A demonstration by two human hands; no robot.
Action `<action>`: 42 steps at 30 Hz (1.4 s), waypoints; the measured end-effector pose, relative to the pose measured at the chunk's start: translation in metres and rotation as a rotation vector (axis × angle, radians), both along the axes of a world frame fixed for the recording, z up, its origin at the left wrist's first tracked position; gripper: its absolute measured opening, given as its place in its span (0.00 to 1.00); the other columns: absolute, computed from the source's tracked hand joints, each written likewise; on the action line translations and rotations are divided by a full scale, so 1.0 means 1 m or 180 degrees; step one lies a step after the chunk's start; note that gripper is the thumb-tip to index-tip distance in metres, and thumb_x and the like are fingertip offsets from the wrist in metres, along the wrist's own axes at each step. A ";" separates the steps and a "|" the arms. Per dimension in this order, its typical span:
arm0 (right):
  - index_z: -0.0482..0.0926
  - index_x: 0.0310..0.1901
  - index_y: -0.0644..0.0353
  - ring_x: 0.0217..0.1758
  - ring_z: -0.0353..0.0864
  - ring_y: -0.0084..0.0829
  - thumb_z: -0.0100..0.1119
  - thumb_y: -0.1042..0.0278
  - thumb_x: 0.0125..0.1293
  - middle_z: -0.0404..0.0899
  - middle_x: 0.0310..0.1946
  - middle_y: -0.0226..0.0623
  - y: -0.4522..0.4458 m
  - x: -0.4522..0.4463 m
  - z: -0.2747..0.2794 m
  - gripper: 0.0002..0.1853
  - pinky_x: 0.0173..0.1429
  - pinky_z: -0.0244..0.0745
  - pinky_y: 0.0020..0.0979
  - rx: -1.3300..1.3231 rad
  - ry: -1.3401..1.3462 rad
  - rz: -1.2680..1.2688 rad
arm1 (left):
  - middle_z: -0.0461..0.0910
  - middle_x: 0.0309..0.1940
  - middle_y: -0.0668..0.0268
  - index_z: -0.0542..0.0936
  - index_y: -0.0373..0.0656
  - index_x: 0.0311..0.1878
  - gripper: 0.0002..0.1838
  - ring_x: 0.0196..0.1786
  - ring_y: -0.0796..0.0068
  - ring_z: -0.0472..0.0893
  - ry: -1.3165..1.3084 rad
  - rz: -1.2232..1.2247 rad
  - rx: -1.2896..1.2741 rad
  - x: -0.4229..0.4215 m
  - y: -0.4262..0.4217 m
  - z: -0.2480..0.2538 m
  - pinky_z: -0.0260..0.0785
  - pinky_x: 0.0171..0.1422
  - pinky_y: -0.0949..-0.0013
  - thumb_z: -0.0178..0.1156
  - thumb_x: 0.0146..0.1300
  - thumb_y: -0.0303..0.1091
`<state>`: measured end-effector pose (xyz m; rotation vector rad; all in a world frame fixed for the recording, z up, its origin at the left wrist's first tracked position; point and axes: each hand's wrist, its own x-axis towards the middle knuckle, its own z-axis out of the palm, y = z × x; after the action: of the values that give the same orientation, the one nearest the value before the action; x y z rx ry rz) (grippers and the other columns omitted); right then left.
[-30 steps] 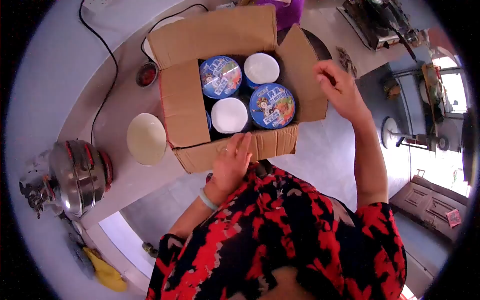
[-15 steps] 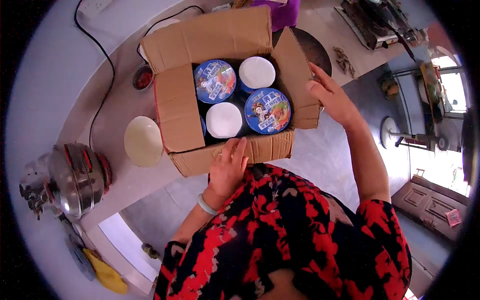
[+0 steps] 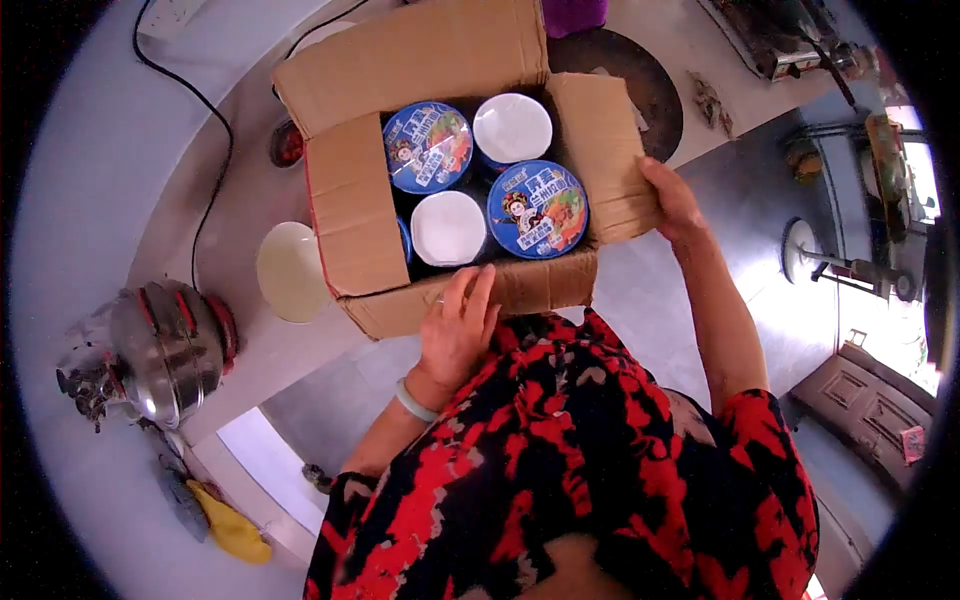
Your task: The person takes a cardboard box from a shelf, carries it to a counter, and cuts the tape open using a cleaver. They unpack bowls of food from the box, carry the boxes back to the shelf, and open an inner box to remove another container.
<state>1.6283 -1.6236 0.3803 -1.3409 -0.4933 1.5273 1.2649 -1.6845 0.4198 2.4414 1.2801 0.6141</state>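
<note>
An open cardboard box (image 3: pixel 360 210) holds several round tubs. Two show printed blue lids, an upper left tub (image 3: pixel 428 147) and a lower right tub (image 3: pixel 538 209); a white-topped tub (image 3: pixel 512 128) and another white-topped tub (image 3: pixel 448 229) sit between them. My left hand (image 3: pixel 458 325) rests on the box's near flap, fingers close together, a ring and a pale bracelet on it. My right hand (image 3: pixel 672 200) grips the outer edge of the right flap (image 3: pixel 605 160), its thumb and fingers partly hidden by the cardboard.
A pale bowl (image 3: pixel 292 272) stands left of the box, near a steel pot (image 3: pixel 165 350). Behind the box are a small dish of red food (image 3: pixel 287 145) and a round dark board (image 3: pixel 640 90). A stove (image 3: pixel 775 45) is at the back right.
My right hand has come down from the air onto the right flap, which now leans further outward. My left hand stays at the near flap. The view has shifted slightly.
</note>
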 end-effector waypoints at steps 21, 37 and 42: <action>0.77 0.45 0.66 0.40 0.79 0.36 0.49 0.50 0.70 0.81 0.36 0.47 -0.011 -0.047 -0.021 0.23 0.46 0.72 0.35 0.0047 -0.2772 0.0080 | 0.70 0.58 0.50 0.70 0.39 0.61 0.32 0.57 0.50 0.72 -0.0314 -0.0095 0.0229 0.010 0.039 0.060 0.64 0.63 0.53 0.69 0.53 0.36; 0.75 0.50 0.66 0.43 0.78 0.35 0.45 0.53 0.73 0.80 0.41 0.47 -0.024 -0.059 -0.031 0.21 0.49 0.71 0.36 0.0073 -0.2349 -0.0049 | 0.62 0.61 0.32 0.63 0.33 0.66 0.53 0.59 0.35 0.70 0.0886 -0.0031 0.0121 0.090 0.079 0.035 0.59 0.64 0.44 0.63 0.47 0.68; 0.76 0.51 0.66 0.43 0.74 0.23 0.47 0.55 0.73 0.79 0.40 0.34 -0.024 -0.056 -0.042 0.21 0.48 0.71 0.28 0.0059 -0.2170 0.0019 | 0.64 0.59 0.31 0.62 0.31 0.66 0.55 0.57 0.39 0.71 0.1249 0.0030 -0.0141 0.098 0.081 0.052 0.58 0.64 0.44 0.66 0.45 0.66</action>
<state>1.5721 -1.6477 0.3384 -1.8377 -0.9260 1.0326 1.3632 -1.6031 0.4716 2.6033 1.4263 0.1045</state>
